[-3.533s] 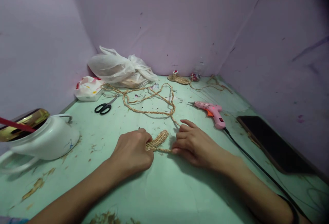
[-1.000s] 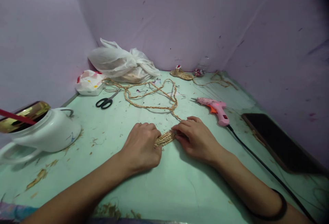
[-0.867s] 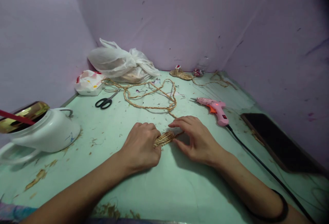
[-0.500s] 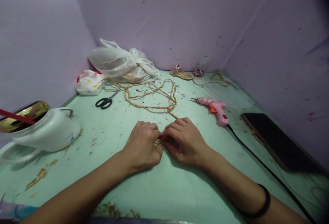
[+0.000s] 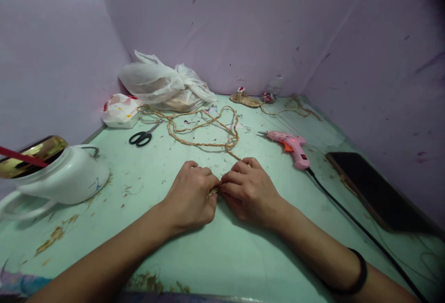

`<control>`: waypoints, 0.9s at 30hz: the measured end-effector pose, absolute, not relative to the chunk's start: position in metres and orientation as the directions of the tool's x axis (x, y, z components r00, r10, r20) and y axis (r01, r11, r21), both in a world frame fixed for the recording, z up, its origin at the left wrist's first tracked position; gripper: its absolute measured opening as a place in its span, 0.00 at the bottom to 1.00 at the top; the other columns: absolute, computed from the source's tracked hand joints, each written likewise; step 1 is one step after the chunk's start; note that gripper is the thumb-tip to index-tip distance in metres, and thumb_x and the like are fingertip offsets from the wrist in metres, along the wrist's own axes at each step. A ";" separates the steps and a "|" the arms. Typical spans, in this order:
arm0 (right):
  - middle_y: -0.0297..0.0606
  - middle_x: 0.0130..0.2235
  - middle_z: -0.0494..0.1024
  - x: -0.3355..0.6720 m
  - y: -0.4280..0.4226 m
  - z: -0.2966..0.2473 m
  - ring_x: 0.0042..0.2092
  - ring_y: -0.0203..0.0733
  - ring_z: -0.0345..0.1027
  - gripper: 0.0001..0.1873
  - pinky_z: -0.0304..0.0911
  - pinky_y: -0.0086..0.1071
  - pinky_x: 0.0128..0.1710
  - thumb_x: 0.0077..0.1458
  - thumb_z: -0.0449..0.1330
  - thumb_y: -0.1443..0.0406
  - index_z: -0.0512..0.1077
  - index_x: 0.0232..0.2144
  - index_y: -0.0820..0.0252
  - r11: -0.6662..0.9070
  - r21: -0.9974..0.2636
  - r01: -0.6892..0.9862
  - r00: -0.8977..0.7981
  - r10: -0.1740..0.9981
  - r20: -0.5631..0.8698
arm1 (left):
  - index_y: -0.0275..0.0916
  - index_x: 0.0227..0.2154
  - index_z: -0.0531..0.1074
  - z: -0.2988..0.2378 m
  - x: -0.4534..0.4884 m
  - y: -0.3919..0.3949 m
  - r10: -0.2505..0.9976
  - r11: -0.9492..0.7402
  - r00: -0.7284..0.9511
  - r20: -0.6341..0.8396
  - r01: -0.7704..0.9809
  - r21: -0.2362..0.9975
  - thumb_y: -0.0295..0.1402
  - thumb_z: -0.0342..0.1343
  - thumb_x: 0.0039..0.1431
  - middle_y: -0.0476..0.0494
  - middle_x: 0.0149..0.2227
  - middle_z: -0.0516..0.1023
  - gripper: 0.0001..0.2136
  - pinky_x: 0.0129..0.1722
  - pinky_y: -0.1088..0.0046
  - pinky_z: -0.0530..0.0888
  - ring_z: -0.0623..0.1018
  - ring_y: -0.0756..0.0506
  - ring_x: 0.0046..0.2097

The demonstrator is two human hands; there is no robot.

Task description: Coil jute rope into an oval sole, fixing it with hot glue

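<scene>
Both forearms [image 5: 121,242] reach inward from the lower corners of the frame to just below its centre, where the left grip [image 5: 194,194] and right grip [image 5: 247,191] curl, fingers bent, nearly meeting.

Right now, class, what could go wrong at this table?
The pink glue gun lies with its nozzle bare and a red light showing; if hot, it might burn a straying right hand. The braided cord, which leads toward that hand, lies in crossing loops and could tangle if pulled.
</scene>
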State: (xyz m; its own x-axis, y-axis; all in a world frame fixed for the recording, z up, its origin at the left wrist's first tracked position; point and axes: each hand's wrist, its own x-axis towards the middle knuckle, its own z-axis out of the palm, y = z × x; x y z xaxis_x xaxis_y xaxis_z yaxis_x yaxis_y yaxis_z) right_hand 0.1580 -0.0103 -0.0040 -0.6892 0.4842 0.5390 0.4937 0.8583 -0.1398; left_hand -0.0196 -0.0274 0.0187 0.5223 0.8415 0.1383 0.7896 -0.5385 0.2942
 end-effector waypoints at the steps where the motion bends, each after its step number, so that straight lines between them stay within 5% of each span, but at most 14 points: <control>1: 0.35 0.26 0.77 0.157 -0.010 -0.005 0.32 0.41 0.62 0.08 0.50 0.41 0.38 0.49 0.57 0.72 0.77 0.26 0.60 0.858 -0.135 0.496 -0.691 0.484 0.537 | 0.38 0.23 0.72 0.018 -0.019 -0.028 0.837 -0.546 0.525 0.152 0.790 0.277 0.26 0.51 0.50 0.46 0.26 0.75 0.06 0.47 0.58 0.64 0.72 0.47 0.31; 15: 0.36 0.28 0.78 0.155 -0.010 -0.007 0.33 0.41 0.64 0.07 0.50 0.41 0.39 0.48 0.57 0.70 0.76 0.26 0.59 0.819 -0.222 0.529 -0.671 0.563 0.483 | 0.38 0.15 0.63 0.009 -0.012 -0.025 0.827 -0.561 0.505 0.245 0.768 0.309 0.23 0.50 0.42 0.48 0.21 0.70 0.07 0.41 0.64 0.67 0.70 0.48 0.27; 22: 0.38 0.34 0.78 0.176 -0.010 0.010 0.38 0.44 0.66 0.09 0.53 0.40 0.40 0.46 0.59 0.69 0.73 0.33 0.59 0.771 -0.399 0.496 -0.630 0.636 0.445 | 0.37 0.18 0.64 0.014 -0.014 -0.026 0.854 -0.520 0.487 0.184 0.781 0.345 0.23 0.51 0.43 0.48 0.23 0.72 0.05 0.41 0.64 0.67 0.71 0.48 0.29; 27: 0.37 0.33 0.78 0.187 -0.006 0.015 0.36 0.44 0.64 0.09 0.52 0.41 0.40 0.43 0.56 0.72 0.72 0.29 0.59 0.765 -0.352 0.539 -0.619 0.643 0.451 | 0.37 0.18 0.65 0.017 -0.013 -0.028 0.852 -0.524 0.496 0.169 0.795 0.306 0.25 0.52 0.45 0.47 0.24 0.72 0.04 0.44 0.62 0.65 0.71 0.47 0.29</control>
State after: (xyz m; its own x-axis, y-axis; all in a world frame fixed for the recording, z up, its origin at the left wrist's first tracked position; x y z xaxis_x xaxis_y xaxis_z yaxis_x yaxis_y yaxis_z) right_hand 0.1875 -0.0060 0.0150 -0.6186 0.6432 0.4513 0.5390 0.7653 -0.3518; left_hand -0.0129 -0.0282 0.0172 0.4965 0.8515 0.1686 0.7949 -0.5240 0.3058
